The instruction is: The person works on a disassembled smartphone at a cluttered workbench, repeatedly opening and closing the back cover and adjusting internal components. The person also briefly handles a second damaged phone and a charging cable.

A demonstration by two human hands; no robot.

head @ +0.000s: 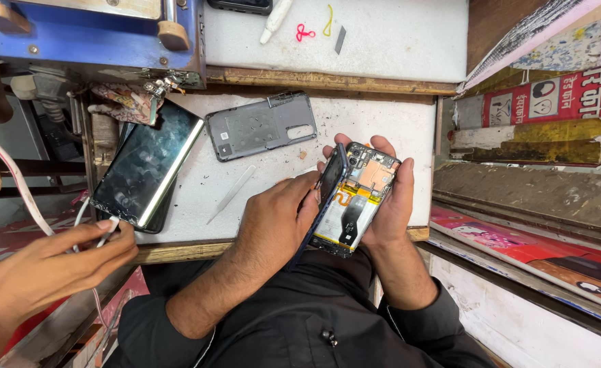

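Black sleeves (300,327): nearest the camera, both forearms reaching up from them.

Right hand (389,197): wrapped around the far side of an opened phone (355,197), fingers curled over its top edge, holding it tilted above the near edge of the white bench (396,123).

Left hand (280,218): pressed to the phone's left side, fingertips at the dark cover (329,180) that stands lifted off the phone's body along that edge. Phone interior exposed: battery, orange flex strip, board at top.

Another person's hand (48,266): lower left, pinching a white cable (106,228).

Second phone (147,167): dark, glossy screen up, lying on the bench's left part, just beside that cable.

Thin pale tool (232,193): flat on the bench, between the two phones.

Grey back plate (259,126): lying flat farther back.

Upper shelf (396,41): pink scissors-shaped item (305,32), yellow loop (328,19), small grey blade (340,39), white tube (274,20).

Blue machine (96,34): far left.
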